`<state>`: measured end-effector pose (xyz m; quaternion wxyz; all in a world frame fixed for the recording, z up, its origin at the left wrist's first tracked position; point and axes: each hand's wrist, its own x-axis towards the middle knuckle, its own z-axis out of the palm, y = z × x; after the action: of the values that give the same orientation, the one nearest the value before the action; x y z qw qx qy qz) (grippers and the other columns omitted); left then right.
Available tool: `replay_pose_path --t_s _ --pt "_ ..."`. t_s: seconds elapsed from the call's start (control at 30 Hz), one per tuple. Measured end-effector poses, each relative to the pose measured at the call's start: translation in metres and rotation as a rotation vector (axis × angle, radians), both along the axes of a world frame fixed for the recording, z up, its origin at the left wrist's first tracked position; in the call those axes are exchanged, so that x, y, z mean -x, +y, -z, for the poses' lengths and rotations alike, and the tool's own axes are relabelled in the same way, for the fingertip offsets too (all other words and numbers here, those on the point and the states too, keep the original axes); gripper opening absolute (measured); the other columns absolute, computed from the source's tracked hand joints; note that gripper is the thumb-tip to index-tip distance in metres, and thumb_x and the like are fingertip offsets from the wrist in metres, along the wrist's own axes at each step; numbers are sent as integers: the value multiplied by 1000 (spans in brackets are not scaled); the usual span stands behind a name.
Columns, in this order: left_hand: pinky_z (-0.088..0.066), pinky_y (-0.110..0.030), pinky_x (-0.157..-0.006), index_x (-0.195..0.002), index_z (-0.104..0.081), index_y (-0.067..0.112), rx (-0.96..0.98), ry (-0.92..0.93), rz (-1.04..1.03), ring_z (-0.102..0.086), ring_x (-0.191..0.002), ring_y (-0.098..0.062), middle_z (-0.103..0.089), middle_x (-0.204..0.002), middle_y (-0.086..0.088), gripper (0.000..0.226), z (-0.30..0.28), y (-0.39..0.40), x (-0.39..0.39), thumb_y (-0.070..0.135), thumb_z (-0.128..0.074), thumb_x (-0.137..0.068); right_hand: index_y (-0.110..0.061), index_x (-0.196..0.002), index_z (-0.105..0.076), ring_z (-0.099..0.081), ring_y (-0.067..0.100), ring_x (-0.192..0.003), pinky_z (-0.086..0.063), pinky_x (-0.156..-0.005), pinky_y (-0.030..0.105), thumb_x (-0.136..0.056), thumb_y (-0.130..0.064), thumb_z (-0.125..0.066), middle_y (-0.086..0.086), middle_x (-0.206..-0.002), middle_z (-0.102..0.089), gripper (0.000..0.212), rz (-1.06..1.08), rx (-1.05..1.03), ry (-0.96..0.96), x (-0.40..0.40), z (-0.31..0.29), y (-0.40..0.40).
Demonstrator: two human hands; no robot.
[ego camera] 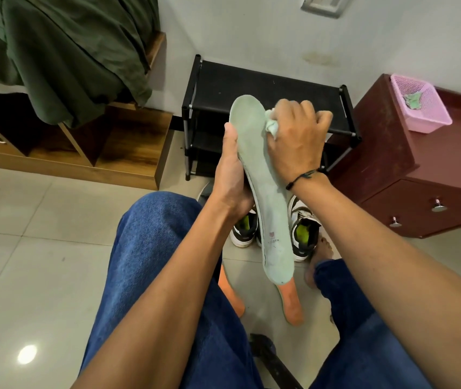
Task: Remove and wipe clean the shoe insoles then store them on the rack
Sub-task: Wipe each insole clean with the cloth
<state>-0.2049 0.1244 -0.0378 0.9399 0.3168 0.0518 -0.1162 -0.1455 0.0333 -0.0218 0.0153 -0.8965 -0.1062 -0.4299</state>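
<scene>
The pale glossy tiled floor (41,248) is the largest surface, with open tile stretching along the left, near and far, and a narrower strip between the person's jeans-clad legs. At far left a wooden bed base with open cubbies (89,141) ends in a hard square corner, and a rumpled dark green cloth (64,51) hangs over its top. At far right stands a dark red wooden cabinet with metal knobs (408,175), its near corner jutting toward the shoes. Between these two, against the white wall, sits the black metal-framed shoe rack with flat matte shelves (263,85), its top shelf bare and level, with narrow gaps on each side.

On the cabinet rests a pink plastic mesh basket (423,108) holding a scrap of green cloth.

A pair of black-and-white sneakers with bright green lining (305,231) stands on the floor just near of the rack. Two flat orange insoles (291,304) lie on the tile between the legs.

The long, pale green foam insole (265,186) is held up in front of the rack, toe end far, its surface dull and slightly scuffed. The left hand (232,175) grips its left edge, thumb up along the rim. The right hand (296,133) is closed around a small crumpled pale green cloth (272,124), pressing it against the insole's forefoot.
</scene>
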Motion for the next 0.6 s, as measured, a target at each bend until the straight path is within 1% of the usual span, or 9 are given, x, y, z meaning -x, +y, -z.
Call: replay_pose_path --t_s 0.1,0.17,0.23,0.27,0.37,0.43,0.5,0.53,0.6 --pt "-45 -45 -96 -136 -46 4 -23 -6 12 -56 -108 -29 -58 -119 -18 72 1 0 -1 60 -23 -97 -9 -75 -55 -51 26 -67 -13 -62 30 -82 -20 -54 4 -66 -56 13 -67 -300 120 6 -7 -7" --pt "-47 -42 -93 -132 -50 5 -17 -16 5 -58 -105 -27 -60 -115 -17 70 0 0 -1 59 -22 -97 -7 -76 -55 -51 27 -69 -18 -64 30 -79 -17 -54 5 -70 -57 10 -209 -378 136 18 -10 -1" --pt "-49 -36 -87 -117 -57 9 -7 -2 -29 -61 -96 -21 -64 -102 -11 62 -1 -2 0 57 -23 -98 -7 -75 -55 -51 26 -69 -22 -65 29 -76 -16 -54 5 -70 -56 9 -358 -379 158 34 -12 15" --pt "-47 -34 -88 -111 -58 10 2 -3 -55 -61 -94 -18 -63 -97 -8 56 -2 -3 0 54 -26 -99 -7 -74 -55 -50 25 -68 -24 -65 29 -75 -14 -56 5 -69 -56 7 -414 -377 183 41 -10 23" --pt "-41 -31 -92 -104 -57 11 5 -10 -133 -55 -92 -12 -58 -90 -2 43 -2 -3 2 44 -30 -101 -7 -71 -54 -50 24 -65 -29 -64 31 -76 -11 -56 5 -67 -55 6 -463 -395 225 47 -6 37" --pt "-43 -32 -95 -109 -57 11 -26 -16 -135 -58 -99 -14 -61 -95 -3 45 -3 1 3 45 -29 -101 -8 -69 -53 -49 23 -64 -29 -64 31 -78 -14 -53 4 -65 -54 10 -464 -342 199 43 -7 36" --pt "-41 -37 -104 -118 -55 10 -37 -32 -110 -56 -113 -21 -62 -111 -9 51 -3 3 4 49 -28 -100 -10 -67 -52 -50 22 -63 -28 -65 32 -78 -15 -56 2 -63 -53 12 -460 -289 164 35 -8 31" --pt "-41 -38 -105 -121 -55 10 -40 -36 -100 -55 -116 -23 -60 -116 -12 53 -3 4 5 50 -27 -100 -11 -67 -52 -50 22 -63 -28 -65 33 -78 -15 -59 1 -63 -53 13 -457 -264 143 31 -8 29" --pt "-45 -37 -100 -124 -54 10 -34 -36 -82 -57 -113 -24 -61 -116 -14 57 -5 6 5 53 -25 -99 -12 -66 -52 -49 23 -61 -28 -64 33 -77 -15 -61 0 -62 -52 14 -439 -213 92 26 -6 28"
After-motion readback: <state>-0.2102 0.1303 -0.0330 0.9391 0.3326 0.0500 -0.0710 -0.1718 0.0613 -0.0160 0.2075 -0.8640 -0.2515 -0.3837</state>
